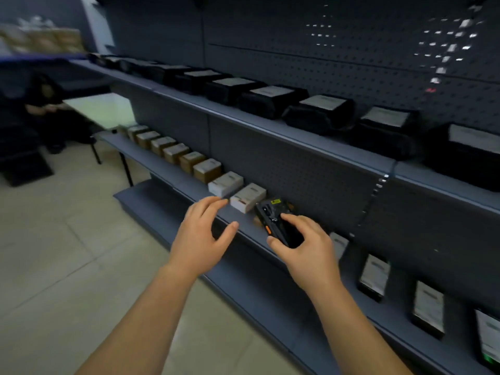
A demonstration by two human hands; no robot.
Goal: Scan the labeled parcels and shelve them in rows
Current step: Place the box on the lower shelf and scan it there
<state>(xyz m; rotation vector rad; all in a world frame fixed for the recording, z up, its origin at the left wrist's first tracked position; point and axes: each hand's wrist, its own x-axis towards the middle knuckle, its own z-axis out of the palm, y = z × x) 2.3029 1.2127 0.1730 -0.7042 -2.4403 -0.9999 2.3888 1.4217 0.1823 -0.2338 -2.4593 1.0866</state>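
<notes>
My right hand (pixel 305 247) grips a black handheld scanner (pixel 276 220) with an orange side button, held over the middle shelf (pixel 243 226). Just left of the scanner lie two white labeled boxes (pixel 247 196), (pixel 226 183), at the end of a row of several brown cardboard parcels (pixel 173 152). My left hand (pixel 201 234) hovers open with fingers spread near the shelf's front edge, its fingertips close to the white boxes and holding nothing. Part of a brown parcel shows behind the scanner.
The upper shelf (pixel 297 138) carries a row of several black wrapped parcels (pixel 319 112) with white labels. Black labeled packets (pixel 374 277) line the lower right. A pegboard back panel rises behind. A seated person (pixel 46 109) and a white table (pixel 102 106) are far left. Tiled floor lies left.
</notes>
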